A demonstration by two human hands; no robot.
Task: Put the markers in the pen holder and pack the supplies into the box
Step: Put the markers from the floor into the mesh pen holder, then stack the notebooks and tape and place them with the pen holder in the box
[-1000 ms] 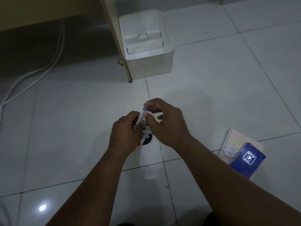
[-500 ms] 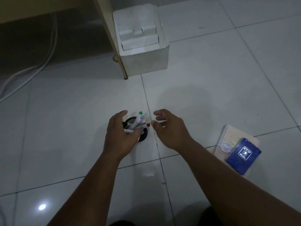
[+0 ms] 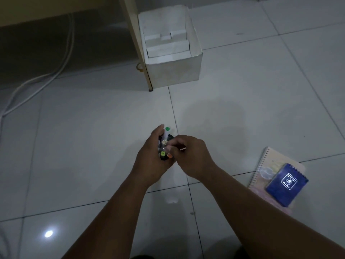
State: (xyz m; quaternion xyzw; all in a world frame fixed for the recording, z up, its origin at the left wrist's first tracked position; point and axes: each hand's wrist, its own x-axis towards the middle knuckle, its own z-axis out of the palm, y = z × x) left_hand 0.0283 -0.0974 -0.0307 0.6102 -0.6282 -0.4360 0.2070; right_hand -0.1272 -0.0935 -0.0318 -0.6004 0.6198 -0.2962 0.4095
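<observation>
Black pen holder [image 3: 169, 137] stands on the floor tile, left hand [image 3: 151, 161] curled round its side, steadying it. Markers [image 3: 166, 132] stand in it, caps up: green, yellow, orange. Right hand [image 3: 192, 156] pinches closed over the caps; which marker it grips, cannot tell. Markers look light, stiff, slick plastic; take mid-barrel. Holder probably tips easily; grip low. White box [image 3: 173, 71] far; notebooks [image 3: 276, 182] right.
</observation>
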